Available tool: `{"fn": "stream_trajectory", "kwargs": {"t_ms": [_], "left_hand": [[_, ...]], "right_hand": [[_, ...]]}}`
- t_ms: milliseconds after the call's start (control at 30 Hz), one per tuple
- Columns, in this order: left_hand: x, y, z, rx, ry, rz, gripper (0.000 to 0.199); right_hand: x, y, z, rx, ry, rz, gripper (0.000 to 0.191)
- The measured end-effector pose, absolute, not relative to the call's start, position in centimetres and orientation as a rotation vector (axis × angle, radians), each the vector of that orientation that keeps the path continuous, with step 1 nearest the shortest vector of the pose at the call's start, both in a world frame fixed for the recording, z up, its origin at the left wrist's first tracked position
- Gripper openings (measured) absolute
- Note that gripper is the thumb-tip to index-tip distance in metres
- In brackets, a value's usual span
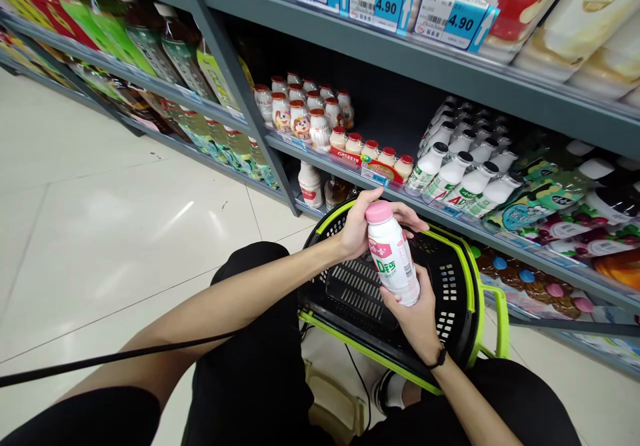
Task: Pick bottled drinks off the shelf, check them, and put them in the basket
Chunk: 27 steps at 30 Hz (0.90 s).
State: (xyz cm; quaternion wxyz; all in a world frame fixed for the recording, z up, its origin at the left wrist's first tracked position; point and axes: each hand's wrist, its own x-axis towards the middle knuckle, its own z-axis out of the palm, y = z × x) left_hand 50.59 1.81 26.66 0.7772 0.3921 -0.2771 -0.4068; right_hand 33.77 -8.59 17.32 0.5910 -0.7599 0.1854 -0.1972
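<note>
While the right hand (pixel 417 313) grasps the lower part of a white plastic bottle (pixel 393 256) with a pink cap and printed label, right of centre in the frame, the left hand (pixel 356 226) curves loosely about the capped end, fingers extended; whether it touches cannot be told. The bottle is tilted, over a black perforated plastic basket (pixel 353 286) with lime-green trim. Toward the upper right, a grey shelving unit (pixel 320 23) bears small white red-capped bottles (pixel 301 123) and, farther right, white black-capped bottles (pixel 453 176).
</note>
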Motion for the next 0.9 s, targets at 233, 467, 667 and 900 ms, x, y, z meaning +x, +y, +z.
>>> {"fn": "stream_trajectory", "kwargs": {"t_ms": [233,467,667,900], "left_hand": [[50.6,1.8,26.7,0.848,-0.602,-0.878,0.076],[50.6,1.7,26.5,0.836,-0.597,-0.885,0.074],[50.6,1.7,26.4,0.813,-0.589,-0.893,0.070],[50.7,1.9,26.8,0.803,-0.562,-0.888,0.072]], "right_hand": [[33.8,-8.6,17.4,-1.764,0.419,-0.458,0.053],[33.6,-8.4,17.5,-1.747,0.434,-0.439,0.055],[33.7,-8.7,17.0,-1.766,0.424,-0.457,0.055],[33.3,-7.7,18.2,-1.714,0.481,-0.442,0.054]]}}
